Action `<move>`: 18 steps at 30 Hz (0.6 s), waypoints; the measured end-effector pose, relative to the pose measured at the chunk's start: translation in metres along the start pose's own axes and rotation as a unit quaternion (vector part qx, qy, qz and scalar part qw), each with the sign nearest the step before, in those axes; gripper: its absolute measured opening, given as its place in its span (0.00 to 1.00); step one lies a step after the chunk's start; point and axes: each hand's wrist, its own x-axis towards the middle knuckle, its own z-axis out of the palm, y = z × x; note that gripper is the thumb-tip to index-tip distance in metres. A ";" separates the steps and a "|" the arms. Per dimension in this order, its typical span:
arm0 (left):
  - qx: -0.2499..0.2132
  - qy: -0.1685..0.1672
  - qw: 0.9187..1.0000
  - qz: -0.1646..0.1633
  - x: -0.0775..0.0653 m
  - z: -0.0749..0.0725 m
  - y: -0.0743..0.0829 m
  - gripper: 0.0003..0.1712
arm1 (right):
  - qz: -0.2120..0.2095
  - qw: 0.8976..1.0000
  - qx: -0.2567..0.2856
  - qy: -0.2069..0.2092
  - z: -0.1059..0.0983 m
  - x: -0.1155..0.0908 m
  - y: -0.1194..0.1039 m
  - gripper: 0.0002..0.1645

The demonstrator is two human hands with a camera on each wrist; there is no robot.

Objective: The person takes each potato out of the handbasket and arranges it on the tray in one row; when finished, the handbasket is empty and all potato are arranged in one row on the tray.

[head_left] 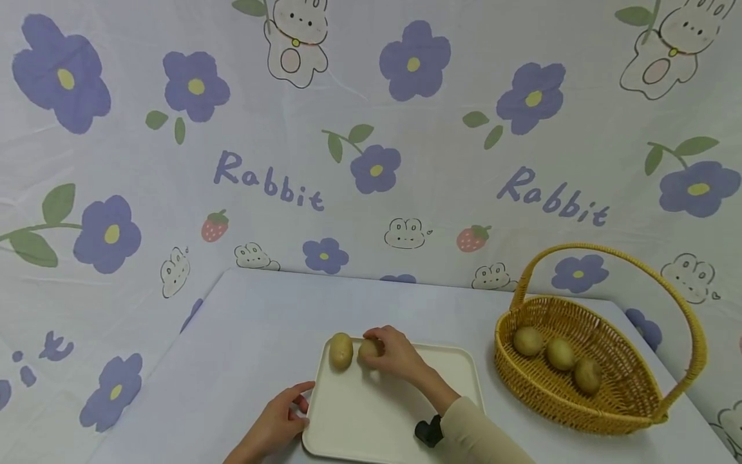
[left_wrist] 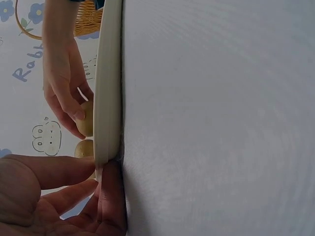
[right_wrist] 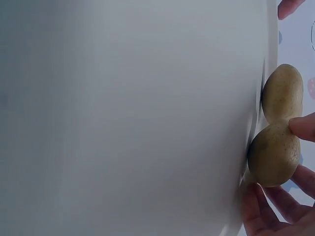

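Observation:
A cream rectangular tray [head_left: 359, 419] lies on the white table, a potato [head_left: 341, 351] resting at its far left corner. Just right of that one, my right hand [head_left: 400, 354] holds a second potato [head_left: 370, 350] between thumb and fingers at the far rim. The right wrist view shows this held potato [right_wrist: 274, 156] close against the other potato [right_wrist: 283, 93]. At the tray's left side, my left hand [head_left: 278, 415] pinches the rim. In the left wrist view its thumb [left_wrist: 64, 171] is on the upper side of the edge and fingers are below.
A yellow wicker basket [head_left: 556, 407] with a tall arched handle stands right of the tray, holding three potatoes [head_left: 560, 354]. Behind the table hangs a white cloth [head_left: 359, 225] printed with flowers and rabbits. A black device [head_left: 429, 430] sits at my right wrist, over the tray.

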 end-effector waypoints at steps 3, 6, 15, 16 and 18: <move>0.001 0.001 1.000 0.003 0.000 0.000 0.000 0.34 | -0.008 1.000 0.002 -0.002 0.000 -0.001 0.002 0.26; 0.001 0.001 1.000 0.001 0.001 0.000 -0.001 0.34 | -0.012 1.000 0.006 -0.003 0.000 -0.002 0.004 0.27; 0.001 0.002 1.000 -0.003 0.001 0.001 -0.002 0.34 | -0.011 1.000 0.026 -0.011 -0.003 -0.003 0.003 0.29; -0.001 0.002 1.000 -0.004 0.001 0.001 -0.002 0.34 | -0.012 1.000 0.027 -0.012 -0.003 -0.003 0.002 0.30; -0.002 0.002 1.000 -0.007 0.001 0.001 -0.001 0.34 | -0.013 1.000 0.025 -0.013 -0.004 -0.003 0.002 0.30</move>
